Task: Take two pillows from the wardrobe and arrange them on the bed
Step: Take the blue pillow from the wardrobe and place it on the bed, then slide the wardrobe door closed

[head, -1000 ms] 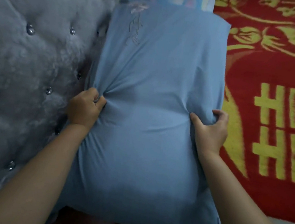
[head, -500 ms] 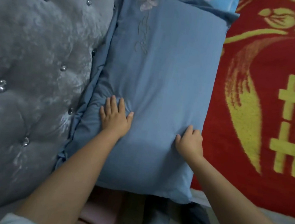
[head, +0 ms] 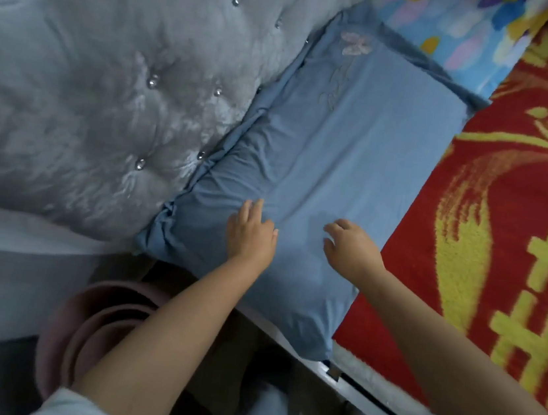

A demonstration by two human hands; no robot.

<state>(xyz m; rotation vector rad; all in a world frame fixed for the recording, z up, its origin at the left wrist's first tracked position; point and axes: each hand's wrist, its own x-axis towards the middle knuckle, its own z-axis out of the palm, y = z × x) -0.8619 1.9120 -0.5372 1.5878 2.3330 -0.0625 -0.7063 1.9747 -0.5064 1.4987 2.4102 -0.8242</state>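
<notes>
the blue pillow [head: 350, 168] lies flat on the bed, its long left edge pressed against the grey tufted headboard [head: 115, 84] and its right edge bordering the red and yellow blanket [head: 504, 235]. the near end of the pillow reaches the edge of the bed; the far end, which carries a pale embroidered flower, touches a second pillow with a multicoloured print [head: 459, 33] (only part of it is in view at the top of the frame).

both hands are over the near half of the blue pillow. the left hand [head: 252, 235] lies palm down on the cover, fingers loosely spread and extended toward the headboard side; it grips nothing. the right hand [head: 351, 251] is just beside it, toward the blanket side, palm down with the fingers slightly curled and apart; it holds nothing. whether the right fingertips touch the cover or hover just above it cannot be told. a faint shadow sits on the fabric between the two hands.

the cover is creased along the headboard side and bunched at its near left corner. both forearms are bare. below the left forearm, off the bed, stands a pink rounded object [head: 88, 333] (its kind cannot be told).
</notes>
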